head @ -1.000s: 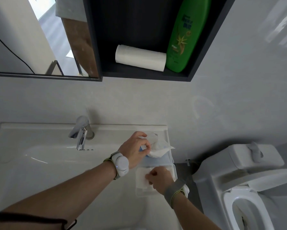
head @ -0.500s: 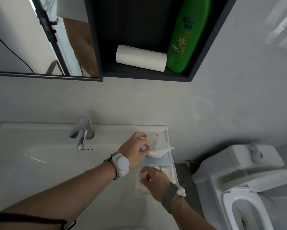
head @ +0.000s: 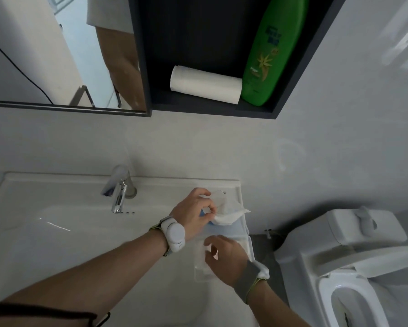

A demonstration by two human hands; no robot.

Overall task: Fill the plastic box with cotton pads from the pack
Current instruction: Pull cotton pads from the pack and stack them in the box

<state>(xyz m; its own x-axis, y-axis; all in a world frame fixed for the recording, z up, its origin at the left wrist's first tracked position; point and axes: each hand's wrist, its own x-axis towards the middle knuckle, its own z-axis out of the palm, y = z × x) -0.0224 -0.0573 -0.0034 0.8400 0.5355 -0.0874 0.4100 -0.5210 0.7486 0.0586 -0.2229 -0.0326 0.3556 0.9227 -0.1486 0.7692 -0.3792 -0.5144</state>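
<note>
A clear plastic box (head: 250,250) lies open on the right end of the sink counter, with white cotton pads (head: 201,261) inside it. Just behind it sits the pack (head: 226,210), a crinkled clear and white bag with a blue part. My left hand (head: 193,214) grips the pack at its near side, fingers curled on the plastic. My right hand (head: 226,256) hovers over the box with fingers spread and loosely bent; it hides most of the box's inside, and nothing shows in its fingers.
A chrome tap (head: 118,192) stands behind the white basin (head: 57,223) to the left. A toilet (head: 344,263) is close on the right. Above, a dark wall shelf (head: 292,86) holds a paper roll (head: 205,84) and a green bottle (head: 269,50); a mirror (head: 57,50) hangs left.
My right hand has lifted off the pads in the box and its fingers have opened, shifting slightly toward the pack. My left hand keeps its hold on the pack.
</note>
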